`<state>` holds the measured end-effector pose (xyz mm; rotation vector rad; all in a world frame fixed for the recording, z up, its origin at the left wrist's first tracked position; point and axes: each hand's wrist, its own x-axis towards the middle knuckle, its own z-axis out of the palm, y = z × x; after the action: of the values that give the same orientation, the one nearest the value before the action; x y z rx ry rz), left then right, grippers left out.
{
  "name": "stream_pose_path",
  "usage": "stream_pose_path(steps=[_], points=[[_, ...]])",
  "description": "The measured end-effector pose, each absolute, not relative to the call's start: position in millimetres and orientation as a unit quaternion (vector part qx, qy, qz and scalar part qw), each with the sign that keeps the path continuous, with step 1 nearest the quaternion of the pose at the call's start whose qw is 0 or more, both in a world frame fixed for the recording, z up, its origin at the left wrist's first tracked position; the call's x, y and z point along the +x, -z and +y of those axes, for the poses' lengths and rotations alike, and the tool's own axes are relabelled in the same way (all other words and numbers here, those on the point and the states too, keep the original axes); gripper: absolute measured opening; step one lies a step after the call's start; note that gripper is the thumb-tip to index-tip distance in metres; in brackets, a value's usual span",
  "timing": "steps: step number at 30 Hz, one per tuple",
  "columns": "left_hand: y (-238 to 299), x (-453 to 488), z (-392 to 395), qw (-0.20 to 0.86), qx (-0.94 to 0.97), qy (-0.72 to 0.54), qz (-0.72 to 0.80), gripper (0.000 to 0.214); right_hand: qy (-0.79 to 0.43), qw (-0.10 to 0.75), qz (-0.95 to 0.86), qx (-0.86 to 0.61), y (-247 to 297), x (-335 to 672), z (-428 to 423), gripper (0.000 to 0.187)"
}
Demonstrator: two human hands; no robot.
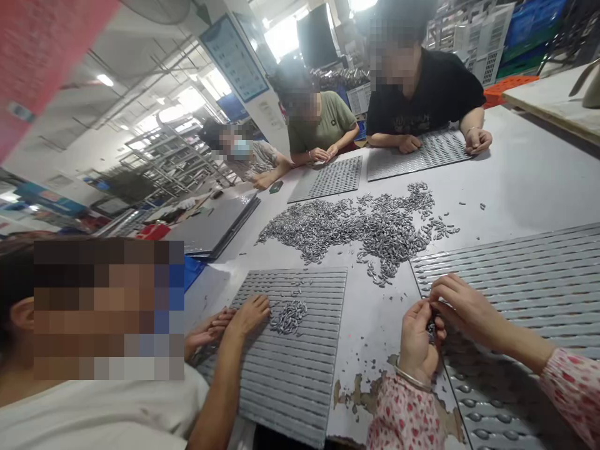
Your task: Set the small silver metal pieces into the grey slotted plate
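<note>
A co-worker in white (107, 412) sits at the bench's near edge, both hands over a grooved grey board (281, 381) with a small heap (288, 317) of pieces on it. Beyond, toward the bench's left end, lies a stack of sheets (215, 219). A large pile (323, 228) of the same small grey pieces spreads across the middle of the bench (525, 181). Behind it, along the far edge, co-workers in green (323, 119) and black (422, 94) rest their hands at two more boards (347, 175). Near the front edge, right of the middle, the left hand (419, 337) curls around a few dark pieces (431, 328). The right hand (457, 309) bends its fingers to meet the left's fingertips; whether it pinches a piece, I cannot tell. Under it, the right-hand board (525, 275) carries rows of pieces in its near part.
</note>
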<state>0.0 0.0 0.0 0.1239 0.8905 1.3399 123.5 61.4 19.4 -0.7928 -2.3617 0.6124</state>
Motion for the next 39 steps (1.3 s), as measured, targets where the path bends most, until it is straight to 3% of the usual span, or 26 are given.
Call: stream_pose_path(steps=[4,11,16,19,23,28,35,39], points=[[-0.5,-1.0,-0.1,0.692,0.054,-0.601,0.395,0.03,-0.243,0.289,-0.875,-0.303,-17.9,123.0,61.4,0.021],[-7.7,-2.8,-2.3,0.736,0.055,-0.569,0.362,0.031,-0.418,0.295,-0.816,-0.27,-19.3,130.5,63.4,0.023],[-7.2,-5.6,1.1,0.723,0.034,-0.581,0.372,0.028,-0.477,0.36,-0.712,-0.369,-20.1,141.7,73.8,0.025],[-5.8,-11.1,5.8,0.701,-0.003,-0.608,0.372,0.017,-0.439,0.392,-0.68,-0.438,-21.2,158.9,90.3,0.022],[-5.5,-16.6,11.8,0.693,-0.029,-0.62,0.367,0.006,-0.362,0.309,-0.73,-0.49,-16.2,183.9,106.7,0.015],[-10.4,-17.0,9.3,0.697,-0.037,-0.61,0.374,0.012,-0.339,0.251,-0.763,-0.491,-10.9,182.6,102.8,0.004],[-11.0,-16.8,9.9,0.722,-0.042,-0.594,0.353,0.01,-0.199,0.182,-0.837,-0.476,-0.2,169.4,100.3,0.004],[-11.7,-15.8,8.5,0.726,-0.023,-0.589,0.354,0.007,-0.18,0.174,-0.837,-0.487,3.8,170.2,102.2,0.005]])
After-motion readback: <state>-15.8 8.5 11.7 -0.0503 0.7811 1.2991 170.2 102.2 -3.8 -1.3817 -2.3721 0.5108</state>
